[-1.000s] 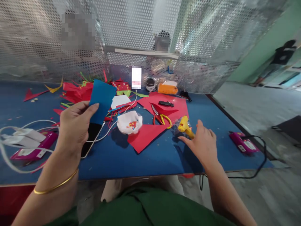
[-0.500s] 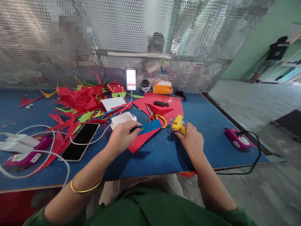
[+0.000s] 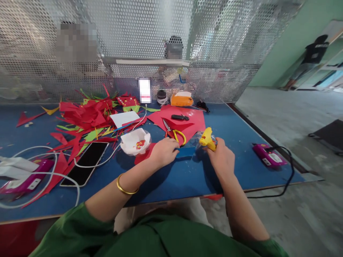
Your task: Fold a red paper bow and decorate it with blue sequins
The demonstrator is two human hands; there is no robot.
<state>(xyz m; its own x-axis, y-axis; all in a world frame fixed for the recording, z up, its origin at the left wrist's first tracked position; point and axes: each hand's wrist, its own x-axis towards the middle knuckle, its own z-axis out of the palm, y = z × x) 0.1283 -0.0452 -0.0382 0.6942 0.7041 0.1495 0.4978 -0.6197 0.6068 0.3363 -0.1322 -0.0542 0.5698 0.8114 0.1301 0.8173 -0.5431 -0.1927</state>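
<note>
My left hand (image 3: 165,151) is closed on a blue strip of paper (image 3: 186,152), which juts out to the right from the fingers. In my right hand (image 3: 222,157) is a small yellow glue gun (image 3: 208,138), gripped by its handle, with its front end towards the left. Crumpled clear plastic (image 3: 198,139) lies beside the glue gun. Just beyond my left hand rest scissors (image 3: 179,137) with yellow and red handles. A red paper piece (image 3: 143,154) is partly hidden by my left hand. Left of it stands a white paper-lined bowl (image 3: 127,141) containing small red and yellow bits.
Red and green paper scraps (image 3: 85,114) pile up on the left. A black-screened phone (image 3: 87,164), white cables and a purple power strip (image 3: 40,175) lie nearer. Another power strip (image 3: 269,156) sits right. Perforated metal panels (image 3: 144,32) stand behind the table.
My left hand has moved right with the blue strip, closer to the glue gun, uncovering the bowl's contents. My right hand and the glue gun have shifted slightly right.
</note>
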